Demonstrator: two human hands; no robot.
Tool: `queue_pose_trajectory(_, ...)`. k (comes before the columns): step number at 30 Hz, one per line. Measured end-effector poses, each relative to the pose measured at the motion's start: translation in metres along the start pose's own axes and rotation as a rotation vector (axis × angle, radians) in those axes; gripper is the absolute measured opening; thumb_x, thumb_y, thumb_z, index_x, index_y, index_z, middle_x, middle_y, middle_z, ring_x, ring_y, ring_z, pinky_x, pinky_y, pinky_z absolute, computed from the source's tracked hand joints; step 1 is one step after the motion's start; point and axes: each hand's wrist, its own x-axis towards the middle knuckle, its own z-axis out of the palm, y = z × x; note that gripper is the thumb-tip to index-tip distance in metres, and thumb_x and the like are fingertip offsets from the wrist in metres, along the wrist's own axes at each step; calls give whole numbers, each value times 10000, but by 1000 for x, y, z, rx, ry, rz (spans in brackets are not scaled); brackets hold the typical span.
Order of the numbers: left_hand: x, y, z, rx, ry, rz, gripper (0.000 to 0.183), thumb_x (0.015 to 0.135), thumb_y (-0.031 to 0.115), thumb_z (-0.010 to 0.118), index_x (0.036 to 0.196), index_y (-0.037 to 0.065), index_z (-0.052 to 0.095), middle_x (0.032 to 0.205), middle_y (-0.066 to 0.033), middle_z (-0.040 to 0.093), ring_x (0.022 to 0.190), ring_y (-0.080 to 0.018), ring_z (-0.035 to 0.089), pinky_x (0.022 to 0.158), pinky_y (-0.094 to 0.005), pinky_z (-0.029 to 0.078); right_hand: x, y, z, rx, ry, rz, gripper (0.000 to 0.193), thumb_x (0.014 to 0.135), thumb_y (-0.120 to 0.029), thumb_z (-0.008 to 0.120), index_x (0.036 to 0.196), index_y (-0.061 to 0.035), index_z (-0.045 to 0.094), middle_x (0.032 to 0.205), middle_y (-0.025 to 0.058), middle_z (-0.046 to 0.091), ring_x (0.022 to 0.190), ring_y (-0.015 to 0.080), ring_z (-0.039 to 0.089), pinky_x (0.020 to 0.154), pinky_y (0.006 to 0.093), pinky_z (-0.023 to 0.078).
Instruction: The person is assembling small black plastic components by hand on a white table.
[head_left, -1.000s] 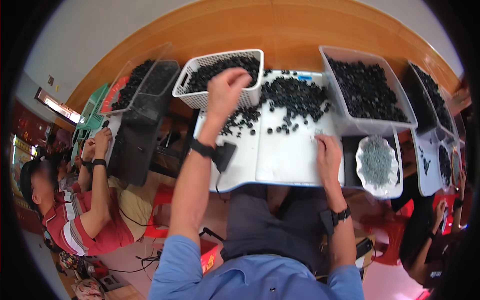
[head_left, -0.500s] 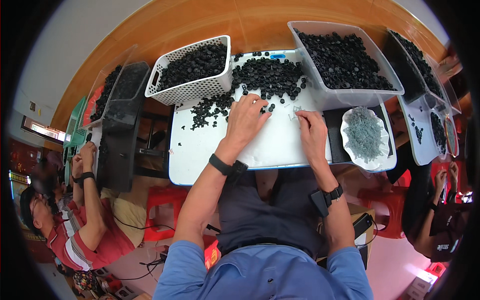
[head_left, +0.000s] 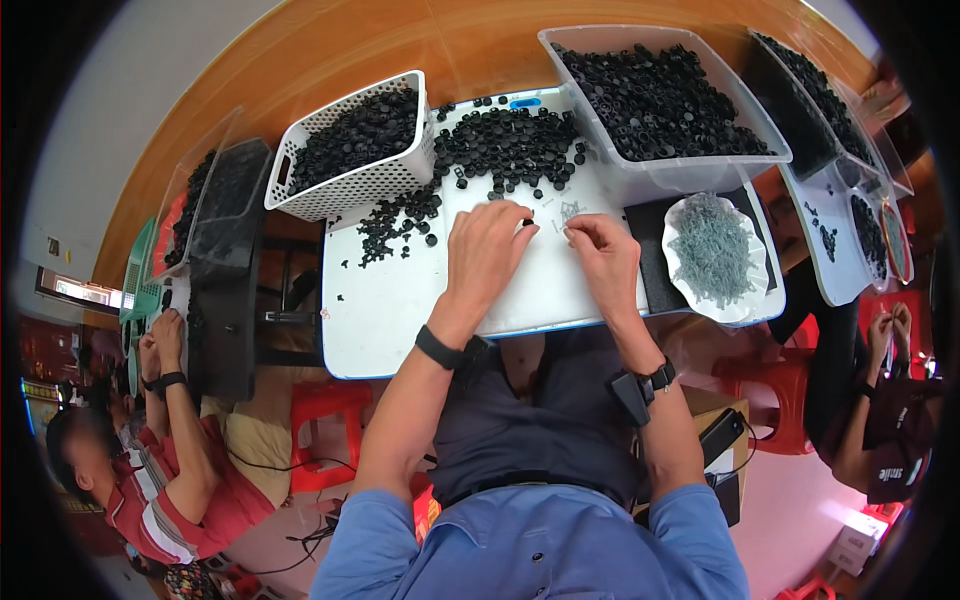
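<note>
While the left hand [head_left: 485,250] pinched a small black cap [head_left: 528,222] over the white tabletop [head_left: 385,325], the right hand [head_left: 607,255] had its fingertips close together | whether it held anything could not be told | grey pins [head_left: 570,210] lay just beyond it

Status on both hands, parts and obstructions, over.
Left hand: pinching small black cap. Right hand: grip unclear. Thin grey pins loose beside it; black caps heaped farther out.
</note>
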Motion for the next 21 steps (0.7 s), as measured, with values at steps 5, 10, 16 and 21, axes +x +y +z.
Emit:
queue_pose_trajectory(5, -21, 5, 12, -436, -75, -252, 206, 861, 114, 786, 1047, 37, 739, 942, -98, 759, 784, -227, 729, 717, -341, 567, -2, -5, 0, 78, -40, 23, 114, 904, -9, 718, 1003, 37, 753, 875, 100, 761, 746, 133, 731, 681, 251, 556)
queue_pose_trajectory(10, -28, 9, 24, -413, -6, -226, 213, 835, 98, 792, 1025, 16, 738, 933, -108, 741, 788, -212, 709, 731, -335, 569, -6, -2, 2, 71, -121, 16, 103, 900, -7, 725, 991, 25, 760, 868, 90, 764, 728, 124, 725, 664, 247, 549)
queue_pose_trajectory(16, -31, 7, 27, -374, 25, -151, 195, 824, 81, 783, 1003, 13, 744, 902, -103, 718, 808, -234, 688, 744, -345, 563, -7, -6, 3, -66, -158, -37, 98, 882, -5, 736, 975, 10, 763, 846, 90, 756, 694, 124, 702, 633, 261, 535)
queue_pose_trajectory(21, -32, 6, 29, -383, 35, -135, 187, 827, 74, 785, 1001, 16, 748, 883, -99, 711, 812, -243, 679, 734, -351, 554, -6, -5, 3, -145, -165, -86, 108, 868, -3, 746, 974, 0, 764, 840, 94, 752, 675, 131, 675, 619, 272, 524)
